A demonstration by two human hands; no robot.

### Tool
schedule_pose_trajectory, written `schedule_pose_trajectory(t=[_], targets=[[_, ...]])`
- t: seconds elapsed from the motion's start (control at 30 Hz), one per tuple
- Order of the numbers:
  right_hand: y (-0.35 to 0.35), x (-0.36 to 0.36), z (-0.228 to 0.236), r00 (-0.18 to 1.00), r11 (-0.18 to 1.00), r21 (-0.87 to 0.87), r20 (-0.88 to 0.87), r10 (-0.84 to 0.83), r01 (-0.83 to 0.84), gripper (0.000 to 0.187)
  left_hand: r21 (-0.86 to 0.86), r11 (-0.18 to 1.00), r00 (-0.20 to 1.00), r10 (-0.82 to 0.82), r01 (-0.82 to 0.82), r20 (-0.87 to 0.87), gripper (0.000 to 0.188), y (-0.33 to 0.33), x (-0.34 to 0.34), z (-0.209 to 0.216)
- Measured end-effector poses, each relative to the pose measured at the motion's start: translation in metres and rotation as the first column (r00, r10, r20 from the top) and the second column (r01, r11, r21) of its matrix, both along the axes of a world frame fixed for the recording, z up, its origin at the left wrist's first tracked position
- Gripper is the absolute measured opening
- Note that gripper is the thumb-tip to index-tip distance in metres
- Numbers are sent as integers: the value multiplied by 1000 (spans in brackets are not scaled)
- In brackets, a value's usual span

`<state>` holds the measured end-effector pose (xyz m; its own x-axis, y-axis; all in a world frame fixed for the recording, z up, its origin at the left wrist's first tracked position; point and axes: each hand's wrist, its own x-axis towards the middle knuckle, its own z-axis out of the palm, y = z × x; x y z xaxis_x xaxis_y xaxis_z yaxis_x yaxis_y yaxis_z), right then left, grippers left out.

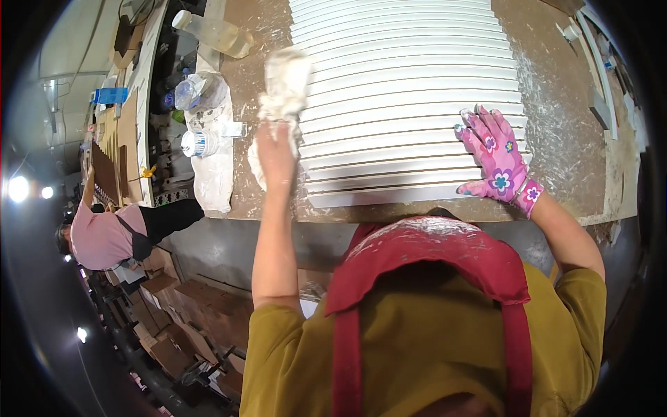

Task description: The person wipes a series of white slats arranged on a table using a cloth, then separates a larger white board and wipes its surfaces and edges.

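Note:
Rows of white slats [410,90], set side by side, run across the brown worktable [563,167] before me. My left hand [278,154] is bare and closed around a bunched, off-white rag [286,80] at the slats' left ends. The rag's far part is smeared by motion, and a fold of it hangs beside my wrist. My right hand [499,158], in a pink glove with a flower print, lies flat with fingers spread on the slats' right ends. White residue marks the gloved fingertips.
Along the table's left side are a clear bottle [215,33] lying down, a cut plastic container [200,92] and a white tub [200,144] on a stained cloth [214,182]. A person in pink [111,236] stands farther left, near cardboard boxes [180,347].

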<state>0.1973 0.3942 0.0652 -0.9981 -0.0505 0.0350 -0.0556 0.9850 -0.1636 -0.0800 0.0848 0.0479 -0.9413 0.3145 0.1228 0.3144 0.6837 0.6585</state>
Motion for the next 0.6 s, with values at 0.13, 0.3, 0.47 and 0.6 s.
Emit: schedule_pose_trajectory(t=[0.13, 0.3, 0.47, 0.6], targets=[[0, 0, -9, 1000, 1000, -26, -13, 3, -3, 93, -30, 962, 962, -273, 273, -16, 38, 17, 21, 20], [-1, 1, -2, 999, 1000, -11, 37, -26, 27, 91, -283, 932, 945, -281, 227, -167, 34, 11, 26, -7], [4, -3, -4, 999, 999, -11, 33, -43, 43, 91, -70, 955, 954, -293, 289, -57, 33, 61, 4, 29], [-2, -3, 1, 1000, 1000, -27, 7, -1, 2, 91, -303, 775, 753, -622, 554, -214, 37, 143, 73, 8]])
